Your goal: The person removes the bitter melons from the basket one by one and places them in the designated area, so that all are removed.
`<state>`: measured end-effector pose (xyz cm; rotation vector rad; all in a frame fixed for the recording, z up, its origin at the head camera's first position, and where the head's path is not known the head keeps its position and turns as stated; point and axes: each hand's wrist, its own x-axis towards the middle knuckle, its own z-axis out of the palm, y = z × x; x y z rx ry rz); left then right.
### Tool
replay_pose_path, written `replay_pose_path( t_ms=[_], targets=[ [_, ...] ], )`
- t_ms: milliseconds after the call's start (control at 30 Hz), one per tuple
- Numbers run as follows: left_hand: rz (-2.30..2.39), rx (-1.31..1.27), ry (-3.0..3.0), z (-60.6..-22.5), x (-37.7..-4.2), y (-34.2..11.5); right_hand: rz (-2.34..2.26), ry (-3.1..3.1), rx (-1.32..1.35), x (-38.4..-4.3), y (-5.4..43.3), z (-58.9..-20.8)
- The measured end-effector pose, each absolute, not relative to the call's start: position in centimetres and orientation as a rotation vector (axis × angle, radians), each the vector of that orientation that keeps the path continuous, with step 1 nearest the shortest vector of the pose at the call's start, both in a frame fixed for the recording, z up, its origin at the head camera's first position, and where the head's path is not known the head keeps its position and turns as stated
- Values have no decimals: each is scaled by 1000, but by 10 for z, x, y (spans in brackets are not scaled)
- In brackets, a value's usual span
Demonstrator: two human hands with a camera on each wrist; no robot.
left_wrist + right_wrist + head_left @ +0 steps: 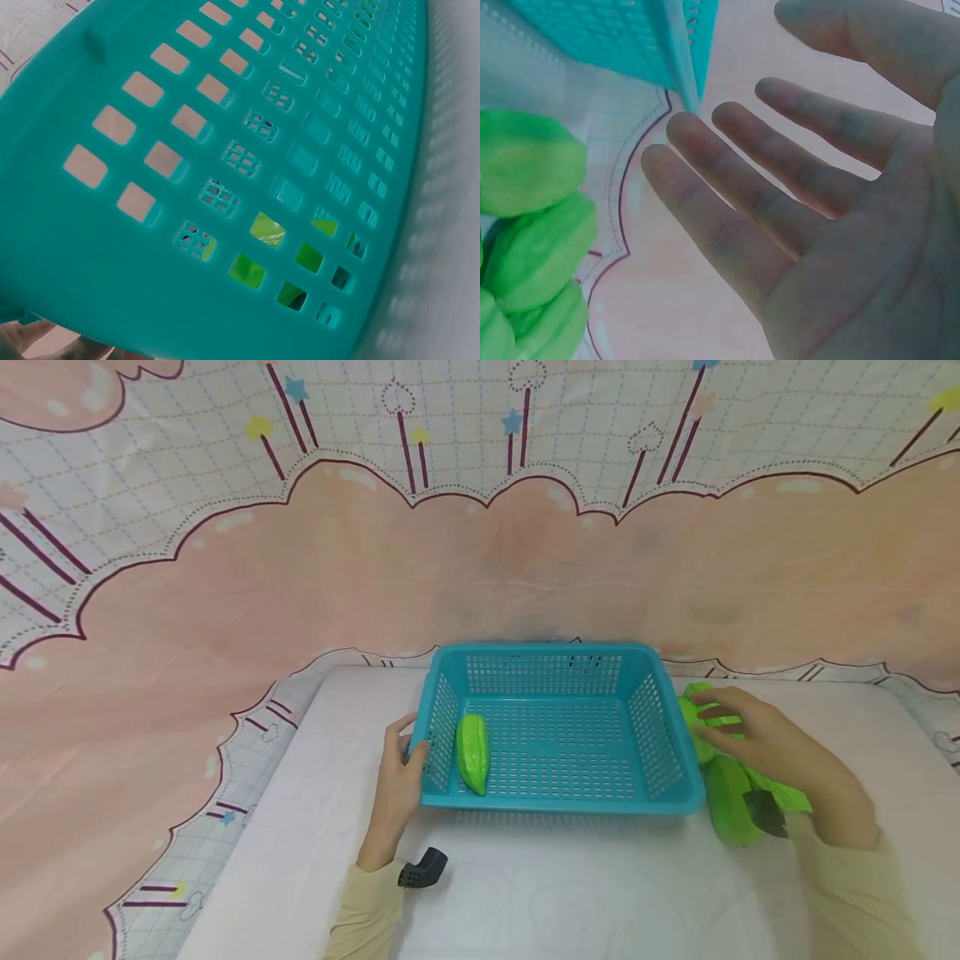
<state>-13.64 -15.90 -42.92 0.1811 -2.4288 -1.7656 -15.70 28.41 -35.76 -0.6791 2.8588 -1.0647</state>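
Note:
A teal plastic basket (555, 807) with slotted walls stands on the table. At its left end my left hand (401, 777) grips the rim, thumb on the inner side. Inside, along the left wall, lies one ribbed green fruit (472, 753) resembling a star fruit; bits of green show through the holes in the left wrist view. My right hand (761, 735) hovers beyond the basket's right side, over a group of green fruits (697, 739). Its fingers are spread and hold nothing in the right wrist view, where several ribbed green fruits (532, 161) appear at the left.
A larger, smoother green piece (727, 806) lies by the basket's front right corner, partly under my right wrist in the head view. The table (525, 893) has a white cover. Behind it hangs a pink and white patterned cloth (480, 568).

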Motion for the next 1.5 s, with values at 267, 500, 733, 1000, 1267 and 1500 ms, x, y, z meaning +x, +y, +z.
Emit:
replay_pose_path(
  t_ms=[267, 500, 733, 1000, 1267, 1500],
  targets=[
    [-1764, 174, -2423, -430, -137, -160, -1031, 2844, -713, -164, 268, -354],
    [-1761, 171, -2425, -430, -137, -160, -972, 2855, -674, -166, 254, -349],
    [-1756, 176, -2431, -431, -137, -160, -980, 2830, -707, -170, 241, -347],
    [-1765, 168, -2420, -429, -136, -159, -964, 2824, -767, -176, 227, -347],
    [-1755, 176, -2426, -429, -136, -158, -968, 2779, -783, -185, 214, -349],
    [-1756, 174, -2429, -428, -135, -159, -984, 2743, -791, -192, 204, -354]
  ],
)
